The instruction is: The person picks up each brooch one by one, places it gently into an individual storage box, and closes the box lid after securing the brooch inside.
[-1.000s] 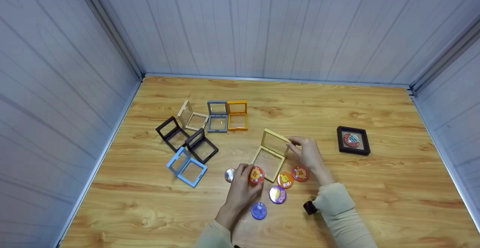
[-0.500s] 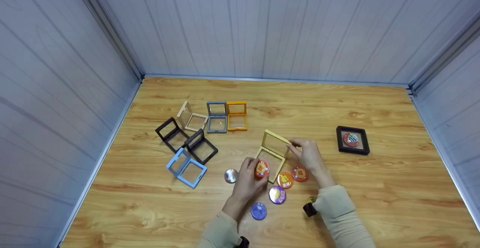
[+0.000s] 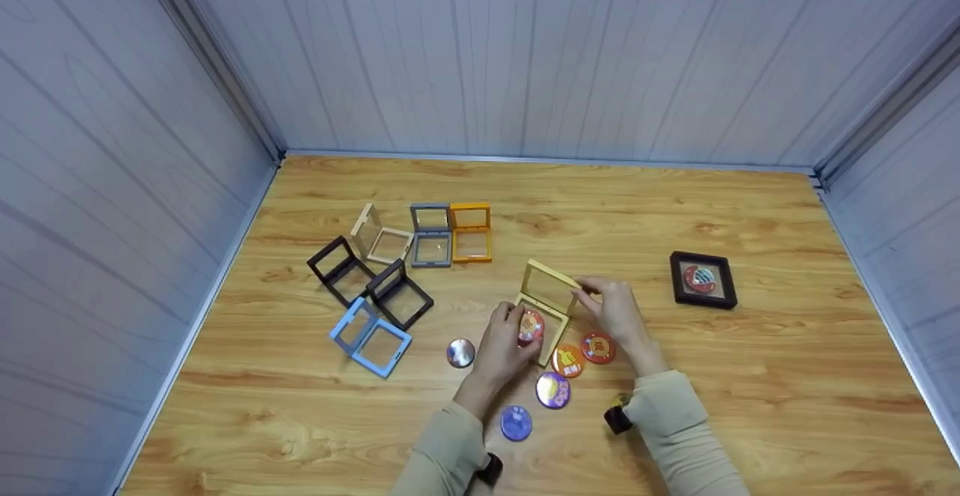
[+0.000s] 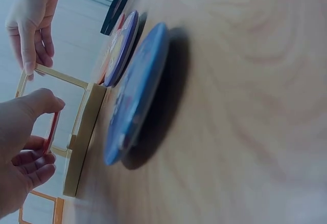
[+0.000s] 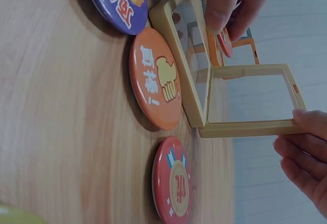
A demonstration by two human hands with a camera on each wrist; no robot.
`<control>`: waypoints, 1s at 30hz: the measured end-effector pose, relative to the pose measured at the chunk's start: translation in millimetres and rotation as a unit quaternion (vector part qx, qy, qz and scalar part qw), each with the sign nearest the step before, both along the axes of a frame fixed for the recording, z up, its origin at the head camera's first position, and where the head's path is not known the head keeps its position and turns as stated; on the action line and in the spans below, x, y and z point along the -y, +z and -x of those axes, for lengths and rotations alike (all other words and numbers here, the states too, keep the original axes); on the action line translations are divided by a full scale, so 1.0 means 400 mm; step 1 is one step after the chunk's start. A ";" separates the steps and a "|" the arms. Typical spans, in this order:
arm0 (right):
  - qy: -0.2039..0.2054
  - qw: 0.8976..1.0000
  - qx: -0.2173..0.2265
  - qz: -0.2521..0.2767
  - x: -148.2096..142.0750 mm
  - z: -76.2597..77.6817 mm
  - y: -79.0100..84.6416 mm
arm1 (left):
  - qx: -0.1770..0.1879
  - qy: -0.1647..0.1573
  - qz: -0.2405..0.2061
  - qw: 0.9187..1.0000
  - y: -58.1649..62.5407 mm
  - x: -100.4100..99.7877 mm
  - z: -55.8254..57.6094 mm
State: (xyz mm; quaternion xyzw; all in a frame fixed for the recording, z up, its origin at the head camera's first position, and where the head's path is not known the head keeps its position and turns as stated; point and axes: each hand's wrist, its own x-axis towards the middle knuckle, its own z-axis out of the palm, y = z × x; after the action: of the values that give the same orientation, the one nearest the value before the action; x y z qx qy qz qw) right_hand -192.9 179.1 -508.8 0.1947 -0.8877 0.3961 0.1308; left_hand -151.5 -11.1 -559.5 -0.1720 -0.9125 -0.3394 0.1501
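A red round badge (image 3: 531, 326) is pinched between the thumb and fingers of my left hand (image 3: 501, 352), over the lower half of a pale yellow hinged frame (image 3: 553, 349) with clear film panes. In the left wrist view the badge (image 4: 51, 131) shows edge-on. My right hand (image 3: 616, 316) pinches the edge of the frame's raised lid (image 5: 252, 129) between thumb and fingers. Beside the frame lie an orange badge (image 5: 156, 79) with a thumbs-up, another red badge (image 5: 172, 181) and a purple badge (image 3: 553, 390). A blue badge (image 4: 137, 93) lies nearer to me.
Left on the table stand several opened frames, including light blue (image 3: 381, 347), black (image 3: 406, 304), beige (image 3: 391, 245), grey (image 3: 431, 250) and orange (image 3: 472, 245) ones. A silvery round badge (image 3: 460, 353) lies left of my left hand. A closed black frame (image 3: 703, 280) holding a badge lies right.
My left hand has moved right and away from me, carrying the red badge from the frame's near left edge to over its lower half. The right hand stays on the lid.
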 end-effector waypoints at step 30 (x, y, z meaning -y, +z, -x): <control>0.006 1.000 -0.018 0.004 0.002 -0.005 -0.004 | 0.035 0.010 0.069 0.997 -0.002 -0.018 0.039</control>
State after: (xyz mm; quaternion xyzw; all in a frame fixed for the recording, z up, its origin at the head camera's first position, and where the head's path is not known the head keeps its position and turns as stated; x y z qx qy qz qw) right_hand -190.8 178.4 -510.2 0.2072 -0.8824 0.3967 0.1454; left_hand -167.1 -3.7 -560.2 -0.1614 -0.9401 -0.2796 0.1092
